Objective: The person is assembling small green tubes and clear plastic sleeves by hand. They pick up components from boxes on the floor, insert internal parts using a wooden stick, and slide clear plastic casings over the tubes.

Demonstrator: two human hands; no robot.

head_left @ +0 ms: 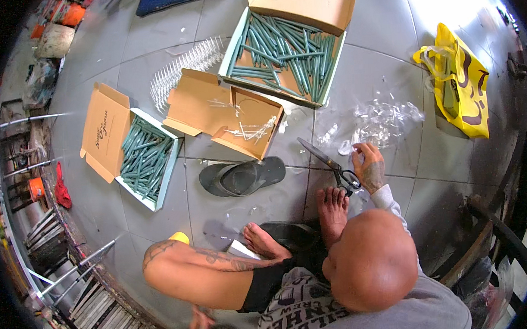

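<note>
Grey floor tiles [384, 66] are serving as the working surface, with everything spread in an arc ahead of a person who is sitting low, bare feet [332, 205] tucked close so the gear stays within arm's reach. One hand [369, 167], reaching out on the right of the view beside the feet, is curling its grip around something small and pale; whether that is a scrap of the clear plastic wrapping [381, 121] heaped just beyond it is hard to tell. Black-handled scissors [330, 163] are lying touching that hand, blades pointing away, handy for cutting. The other hand [202, 328] is hanging low at the bottom edge, its grip too blurred to read. Open boxes of green sticks [284, 51] [145, 156] are lying lids back, with a nearly bare box [236, 115] between them and a dark sandal [243, 176] nearer.
</note>
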